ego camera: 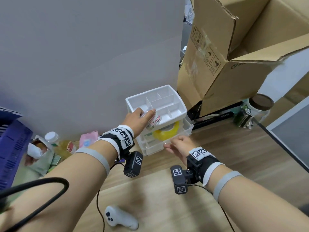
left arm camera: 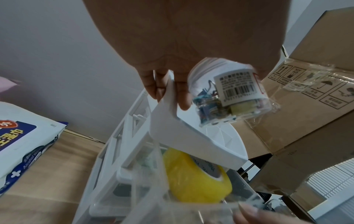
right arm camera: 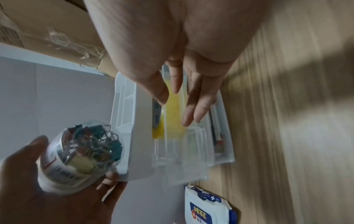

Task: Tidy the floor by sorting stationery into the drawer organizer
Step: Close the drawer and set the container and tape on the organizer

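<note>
A white drawer organizer stands on the wooden floor against a grey wall, its divided top tray empty. My left hand grips a clear jar of binder clips over the tray's front left corner; in the wrist views the jar lies tilted. The clear top drawer is pulled out with a yellow tape roll inside. My right hand is at the drawer's front edge, its fingers extended and holding nothing. A lower drawer holds pens.
A large open cardboard box stands right of the organizer, with a brown-lidded jar beside it. A wipes pack, bottles and wrappers lie left, by a purple crate. A white controller and cables lie near me.
</note>
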A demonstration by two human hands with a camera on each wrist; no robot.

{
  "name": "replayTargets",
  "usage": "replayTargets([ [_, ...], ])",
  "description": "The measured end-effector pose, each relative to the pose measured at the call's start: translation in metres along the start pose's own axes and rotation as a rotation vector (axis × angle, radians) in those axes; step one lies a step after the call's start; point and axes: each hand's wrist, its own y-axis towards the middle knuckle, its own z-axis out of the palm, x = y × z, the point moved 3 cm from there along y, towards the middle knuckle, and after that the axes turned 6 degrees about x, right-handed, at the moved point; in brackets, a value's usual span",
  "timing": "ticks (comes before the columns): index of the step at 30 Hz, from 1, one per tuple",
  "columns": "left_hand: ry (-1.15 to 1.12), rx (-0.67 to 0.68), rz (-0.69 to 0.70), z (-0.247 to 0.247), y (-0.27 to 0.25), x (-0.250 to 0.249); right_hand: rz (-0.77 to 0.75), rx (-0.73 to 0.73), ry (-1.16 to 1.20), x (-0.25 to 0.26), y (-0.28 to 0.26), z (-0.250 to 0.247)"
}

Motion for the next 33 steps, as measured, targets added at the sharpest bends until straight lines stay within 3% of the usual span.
replayTargets([
  [7, -0.033, -0.032, 0.024, 0.003, -0.001, 0.003, 0.021, 0.1, 0.119, 0.018, 0.022, 0.027],
  [12, 0.042, -0.019, -0.002, 0.0, -0.004, 0.0, 0.028, 0.123, -0.093, 0.017, 0.023, 0.02],
  [14, 0.226, -0.127, -0.015, -0.007, -0.01, -0.006, 0.017, 0.122, -0.158, 0.018, 0.021, 0.016],
  [16, 0.371, -0.372, 0.012, -0.02, -0.019, -0.016, -0.003, 0.118, -0.168, 0.023, 0.02, 0.013],
  [18, 0.337, -0.51, 0.066, -0.031, -0.022, -0.023, -0.027, 0.116, -0.196, 0.029, 0.018, 0.011],
  [20, 0.288, -0.431, 0.084, -0.038, -0.013, -0.024, -0.051, 0.101, -0.229, 0.036, 0.019, 0.011],
  [23, 0.412, -0.203, 0.071, -0.038, 0.009, -0.021, -0.097, 0.07, -0.28, 0.042, 0.024, 0.012],
  [25, 0.436, -0.142, 0.065, -0.034, 0.022, -0.019, -0.149, 0.024, -0.352, 0.045, 0.029, 0.012],
  [31, 0.491, -0.208, 0.0, -0.033, 0.041, -0.007, -0.304, -0.13, -0.661, 0.059, 0.029, 0.007],
  [33, 0.354, -0.289, -0.039, -0.032, 0.039, -0.003, -0.34, -0.206, -0.752, 0.066, 0.028, 0.002],
])
